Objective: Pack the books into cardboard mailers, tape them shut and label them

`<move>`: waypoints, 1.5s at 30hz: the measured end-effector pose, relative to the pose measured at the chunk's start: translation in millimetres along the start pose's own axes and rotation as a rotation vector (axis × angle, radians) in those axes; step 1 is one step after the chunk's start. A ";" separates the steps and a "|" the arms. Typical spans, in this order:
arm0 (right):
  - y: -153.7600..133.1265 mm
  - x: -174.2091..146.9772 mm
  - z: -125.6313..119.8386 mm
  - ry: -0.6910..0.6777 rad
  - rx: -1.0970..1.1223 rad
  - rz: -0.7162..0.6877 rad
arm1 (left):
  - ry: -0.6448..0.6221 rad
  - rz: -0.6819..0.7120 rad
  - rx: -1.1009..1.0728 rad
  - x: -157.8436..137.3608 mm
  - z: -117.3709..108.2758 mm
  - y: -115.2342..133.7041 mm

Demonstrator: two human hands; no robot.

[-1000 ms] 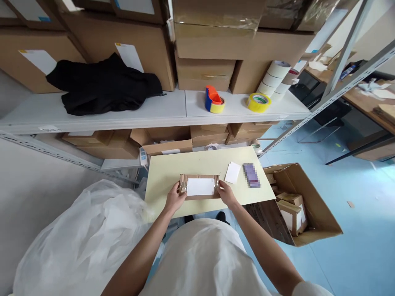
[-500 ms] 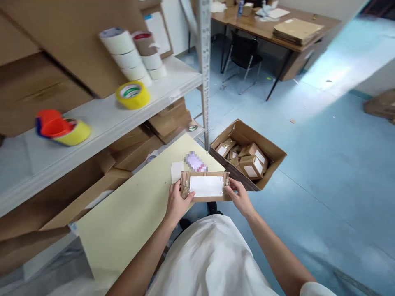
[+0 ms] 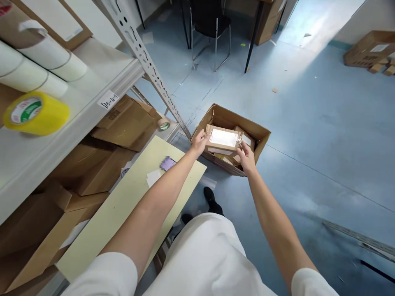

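Between my two hands is a small cardboard box point(image 3: 224, 138) with a white label on its upper face and clear tape at both ends. My left hand point(image 3: 200, 142) grips its left end, and my right hand point(image 3: 246, 156) is closed on its right end. The box is over the large open carton point(image 3: 261, 133) on the floor, which has other small labelled boxes inside; the held box hides part of them. I cannot tell whether it touches the boxes below.
The pale yellow table point(image 3: 120, 222) on my left bears a phone point(image 3: 168, 163) and white paper point(image 3: 153, 177). A metal shelf post point(image 3: 151, 72) rises beside the carton. Yellow tape point(image 3: 49, 113) sits on the shelf. A black chair point(image 3: 210, 20) stands ahead.
Both hands have carried the cardboard box forward from the table's edge to over the open carton. My arms are more stretched out, and the view has shifted right.
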State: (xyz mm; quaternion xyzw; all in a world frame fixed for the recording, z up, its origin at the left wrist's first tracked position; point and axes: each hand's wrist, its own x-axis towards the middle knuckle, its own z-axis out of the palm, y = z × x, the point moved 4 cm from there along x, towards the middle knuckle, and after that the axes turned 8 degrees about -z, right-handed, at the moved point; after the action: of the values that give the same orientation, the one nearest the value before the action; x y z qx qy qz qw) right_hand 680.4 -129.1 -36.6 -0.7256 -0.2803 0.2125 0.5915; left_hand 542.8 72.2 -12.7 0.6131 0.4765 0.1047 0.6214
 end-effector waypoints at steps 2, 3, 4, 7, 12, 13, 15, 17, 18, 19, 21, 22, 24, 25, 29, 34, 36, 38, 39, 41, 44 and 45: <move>0.6 -3.0 0.5 0.010 0.064 0.010 | -0.048 0.050 -0.105 -3.7 -1.3 3.6; -1.6 -6.7 1.7 0.004 0.088 0.013 | -0.055 0.076 -0.136 -10.7 -5.6 4.3; -5.7 -11.1 3.8 -0.015 0.101 0.011 | -0.054 0.098 -0.161 -20.9 -12.0 3.9; -25.4 -26.0 14.1 -0.044 0.099 0.015 | -0.052 0.111 -0.223 -69.1 -41.4 -3.9; -79.5 -54.4 75.0 -0.230 0.132 -0.059 | 0.080 0.062 -0.174 -192.0 -123.9 -37.0; -91.9 -64.0 95.9 -0.319 0.153 -0.079 | 0.185 0.032 -0.151 -220.6 -144.5 -48.8; -115.3 -90.0 142.1 -0.535 0.174 -0.108 | 0.445 -0.046 -0.138 -281.2 -182.5 -77.5; -135.3 -125.9 188.6 -0.777 0.160 -0.127 | 0.688 -0.113 -0.168 -343.7 -208.3 -109.7; -143.9 -147.1 210.2 -0.894 0.143 -0.136 | 0.790 -0.137 -0.200 -374.6 -215.5 -126.2; -151.8 -170.0 230.1 -1.006 0.125 -0.149 | 0.879 -0.153 -0.240 -404.9 -219.3 -142.6; -165.4 -220.0 264.8 -1.207 0.084 -0.193 | 1.037 -0.168 -0.330 -462.7 -218.6 -175.9; -171.2 -246.8 279.5 -1.299 0.062 -0.227 | 1.110 -0.173 -0.375 -490.2 -215.1 -193.0; -180.4 -302.9 303.5 -1.472 0.012 -0.312 | 1.239 -0.188 -0.461 -542.2 -202.5 -228.1; -183.6 -332.0 312.5 -1.557 -0.016 -0.360 | 1.297 -0.200 -0.504 -566.7 -193.9 -245.6; -188.5 -448.1 329.1 -1.886 -0.105 -0.574 | 1.467 -0.286 -0.659 -654.2 -147.3 -307.0; -183.0 -565.4 320.0 -2.256 -0.250 -0.926 | 1.674 -0.441 -0.775 -736.7 -85.8 -352.9; -178.8 -597.4 313.3 -2.405 -0.295 -1.083 | 1.753 -0.520 -0.833 -757.3 -64.2 -363.0; -173.6 -621.7 308.8 -2.531 -0.319 -1.191 | 1.818 -0.605 -0.879 -770.6 -44.6 -367.7; -170.6 -632.7 307.6 -2.592 -0.322 -1.217 | 1.844 -0.651 -0.891 -775.3 -35.5 -368.1; -164.2 -655.6 306.4 -2.716 -0.316 -1.239 | 1.886 -0.740 -0.901 -782.2 -18.3 -365.9; -155.9 -698.8 302.7 -2.891 -0.262 -1.313 | 1.976 -0.871 -0.911 -792.6 6.9 -360.4; -154.5 -715.3 300.0 -2.936 -0.215 -1.365 | 2.015 -0.920 -0.917 -797.0 15.3 -359.1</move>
State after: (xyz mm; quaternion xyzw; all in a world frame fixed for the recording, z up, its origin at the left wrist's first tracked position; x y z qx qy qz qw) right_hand -73.9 -356.1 34.8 -0.3083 0.8387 -0.3776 0.2426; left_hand -26.9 -588.6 44.3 -0.2507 0.8416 0.4658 0.1089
